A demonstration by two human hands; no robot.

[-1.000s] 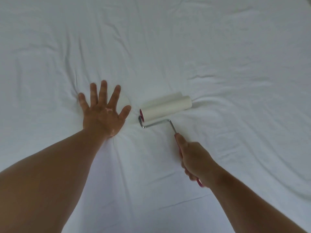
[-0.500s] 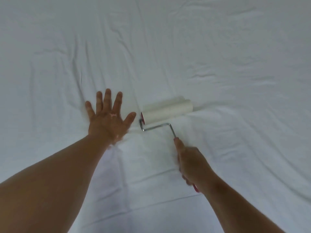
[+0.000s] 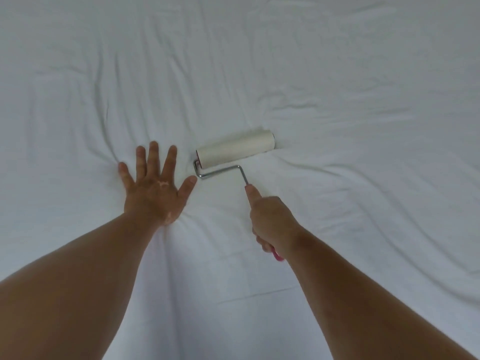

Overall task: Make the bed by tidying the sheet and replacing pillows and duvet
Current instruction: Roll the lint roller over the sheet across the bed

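Sheet of white creased fabric (image 3: pixel 337 74) fills the view; tidying it is the step in hand. White cylindrical lint roller on a wire frame (image 3: pixel 235 149) rests on it. Right hand (image 3: pixel 272 219), below the roller, grasps its pink handle (image 3: pixel 278 255). Left hand (image 3: pixel 153 188), left of the roller, presses flat with fingers spread. The next stroke probably needs the fabric held taut across the creases beyond the roller. No sheet edge shows; room is open all round the roller.
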